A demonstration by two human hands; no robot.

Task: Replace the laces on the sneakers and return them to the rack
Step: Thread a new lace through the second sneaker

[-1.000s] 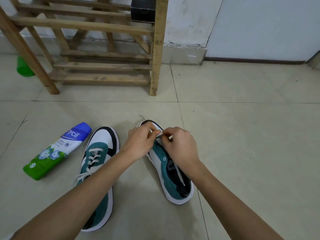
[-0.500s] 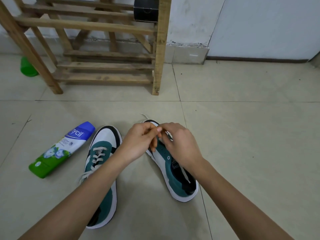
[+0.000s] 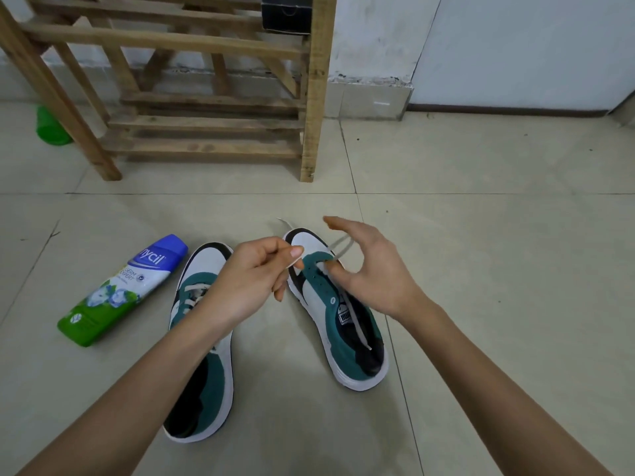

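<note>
Lace (image 3: 341, 246) loops out of the front eyelets of the sneaker (image 3: 318, 297), on the floor in front of the rack (image 3: 312, 97). Head view.

Judgement: draw slack through evenly, flat, untwisted.

Left hand (image 3: 247, 283) pinches a strand, thumb to forefinger. Right hand (image 3: 372, 269) is half open, loop at its fingers; grip unclear.

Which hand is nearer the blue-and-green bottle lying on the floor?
Left. The left hand is above the left sneaker, just right of the bottle; the right hand is farther right, over the right sneaker.
</note>
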